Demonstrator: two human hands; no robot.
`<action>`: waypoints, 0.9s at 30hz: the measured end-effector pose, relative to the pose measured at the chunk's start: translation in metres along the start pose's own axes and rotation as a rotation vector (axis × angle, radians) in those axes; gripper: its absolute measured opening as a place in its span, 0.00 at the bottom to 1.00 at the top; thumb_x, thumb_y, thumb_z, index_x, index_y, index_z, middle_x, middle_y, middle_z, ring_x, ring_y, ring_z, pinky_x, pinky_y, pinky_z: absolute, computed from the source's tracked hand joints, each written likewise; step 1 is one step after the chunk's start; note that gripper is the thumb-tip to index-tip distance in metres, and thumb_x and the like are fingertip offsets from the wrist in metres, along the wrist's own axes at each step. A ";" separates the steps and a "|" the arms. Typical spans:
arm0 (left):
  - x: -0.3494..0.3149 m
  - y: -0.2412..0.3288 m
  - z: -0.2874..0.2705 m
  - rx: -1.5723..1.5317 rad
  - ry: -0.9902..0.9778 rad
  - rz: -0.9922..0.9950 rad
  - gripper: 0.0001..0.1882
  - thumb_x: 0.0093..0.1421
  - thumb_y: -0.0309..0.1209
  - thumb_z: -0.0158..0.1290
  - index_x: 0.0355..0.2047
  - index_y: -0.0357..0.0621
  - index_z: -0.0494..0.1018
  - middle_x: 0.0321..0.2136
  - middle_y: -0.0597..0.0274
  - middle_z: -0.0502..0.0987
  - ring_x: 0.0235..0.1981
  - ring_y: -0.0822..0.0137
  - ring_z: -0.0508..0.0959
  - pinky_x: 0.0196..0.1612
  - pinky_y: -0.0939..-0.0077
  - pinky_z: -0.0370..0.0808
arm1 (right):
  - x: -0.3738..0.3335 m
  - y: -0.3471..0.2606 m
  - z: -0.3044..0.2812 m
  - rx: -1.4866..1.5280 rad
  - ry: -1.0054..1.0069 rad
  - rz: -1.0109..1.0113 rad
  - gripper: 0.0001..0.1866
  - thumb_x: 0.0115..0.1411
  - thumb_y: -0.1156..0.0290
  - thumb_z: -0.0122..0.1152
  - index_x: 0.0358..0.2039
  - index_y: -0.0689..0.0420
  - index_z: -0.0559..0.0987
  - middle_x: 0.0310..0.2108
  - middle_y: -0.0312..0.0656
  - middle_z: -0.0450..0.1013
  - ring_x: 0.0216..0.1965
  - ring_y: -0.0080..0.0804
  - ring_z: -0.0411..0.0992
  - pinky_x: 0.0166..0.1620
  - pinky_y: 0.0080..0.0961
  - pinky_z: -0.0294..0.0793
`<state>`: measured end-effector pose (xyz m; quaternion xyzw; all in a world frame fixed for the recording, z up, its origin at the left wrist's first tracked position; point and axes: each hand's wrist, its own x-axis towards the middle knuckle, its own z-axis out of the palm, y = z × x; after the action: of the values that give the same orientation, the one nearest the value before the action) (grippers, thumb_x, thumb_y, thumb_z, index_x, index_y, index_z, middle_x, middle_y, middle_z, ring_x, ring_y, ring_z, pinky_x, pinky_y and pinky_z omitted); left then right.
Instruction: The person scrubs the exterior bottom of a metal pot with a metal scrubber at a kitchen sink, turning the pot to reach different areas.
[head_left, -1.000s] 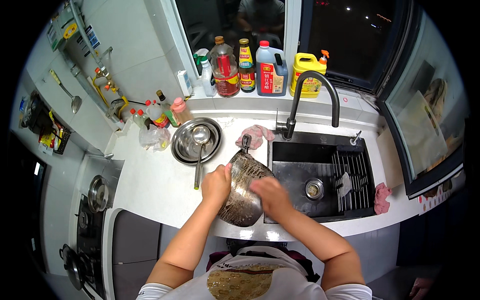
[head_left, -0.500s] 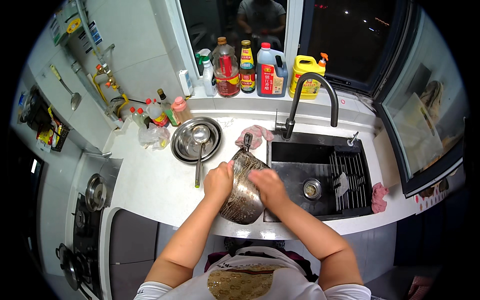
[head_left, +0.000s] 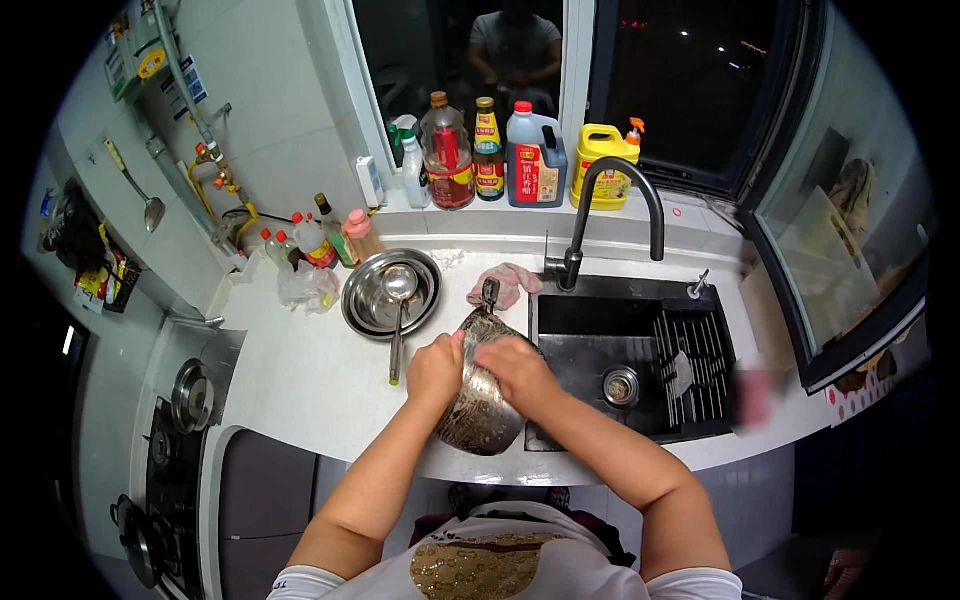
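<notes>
A scorched metal pan (head_left: 478, 425), stained brown and grey, is held tilted at the counter's front edge, left of the sink. Its dark looped handle (head_left: 490, 292) points away from me. My left hand (head_left: 434, 372) is closed around the pan's left edge. Over the upper part of the stained surface, my right hand (head_left: 517, 372) presses down with fingers bent together; whatever lies under them is hidden. Beyond the handle, a crumpled pink cloth (head_left: 507, 284) rests beside the sink. Left of the pan, a steel ladle (head_left: 399, 284) lies across nested steel bowls (head_left: 360, 322).
The black sink (head_left: 590, 345) with a drying rack (head_left: 690, 370) and a tall dark faucet (head_left: 650, 205) is at right. Sauce bottles (head_left: 451, 160) and a yellow pump jug (head_left: 600, 165) line the sill. An open window sash (head_left: 800, 330) juts in at right.
My right hand has slid left and slightly away over the pan, closer to my left hand. The left hand keeps its hold. The whole view has tilted slightly.
</notes>
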<state>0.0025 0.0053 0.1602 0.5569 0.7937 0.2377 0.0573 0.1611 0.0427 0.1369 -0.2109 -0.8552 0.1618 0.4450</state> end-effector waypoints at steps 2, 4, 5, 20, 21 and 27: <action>0.002 -0.001 0.004 -0.016 0.000 0.022 0.25 0.66 0.46 0.39 0.25 0.38 0.73 0.22 0.38 0.76 0.27 0.38 0.76 0.31 0.46 0.72 | 0.004 0.028 0.003 -0.085 0.010 0.106 0.19 0.44 0.86 0.52 0.38 0.61 0.79 0.40 0.46 0.76 0.44 0.46 0.71 0.49 0.35 0.72; 0.002 0.000 0.004 -0.003 -0.005 0.031 0.25 0.66 0.46 0.38 0.25 0.38 0.73 0.22 0.38 0.76 0.27 0.38 0.76 0.31 0.46 0.72 | 0.003 0.038 0.002 -0.089 0.019 0.104 0.19 0.43 0.86 0.54 0.38 0.61 0.79 0.40 0.46 0.76 0.43 0.45 0.72 0.47 0.35 0.73; 0.002 -0.002 0.004 0.001 -0.002 0.033 0.25 0.66 0.46 0.38 0.25 0.38 0.73 0.22 0.38 0.76 0.27 0.38 0.76 0.31 0.46 0.72 | 0.002 0.031 0.002 -0.079 -0.005 0.074 0.18 0.44 0.85 0.53 0.38 0.61 0.79 0.41 0.46 0.75 0.44 0.45 0.71 0.48 0.34 0.72; 0.001 -0.001 0.003 0.000 -0.029 0.006 0.25 0.67 0.47 0.37 0.26 0.39 0.73 0.22 0.39 0.76 0.27 0.39 0.77 0.32 0.47 0.72 | 0.017 0.036 0.000 0.028 -0.038 0.267 0.07 0.52 0.75 0.61 0.34 0.56 0.81 0.35 0.44 0.77 0.40 0.45 0.72 0.45 0.33 0.72; 0.001 -0.001 0.004 0.001 -0.028 0.007 0.25 0.66 0.47 0.37 0.27 0.39 0.73 0.22 0.39 0.76 0.27 0.39 0.77 0.32 0.47 0.72 | 0.019 0.038 0.001 0.040 -0.038 0.274 0.07 0.52 0.75 0.61 0.34 0.56 0.81 0.35 0.43 0.77 0.40 0.45 0.72 0.45 0.33 0.72; 0.000 -0.001 0.001 0.008 -0.023 -0.001 0.25 0.66 0.47 0.38 0.27 0.39 0.73 0.22 0.40 0.76 0.27 0.39 0.77 0.31 0.46 0.72 | 0.024 0.029 0.005 0.064 -0.005 0.281 0.07 0.51 0.77 0.62 0.33 0.58 0.80 0.32 0.43 0.77 0.37 0.42 0.73 0.43 0.33 0.72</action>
<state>0.0024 0.0054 0.1588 0.5593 0.7943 0.2284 0.0642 0.1508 0.0790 0.1369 -0.3138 -0.8128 0.2503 0.4222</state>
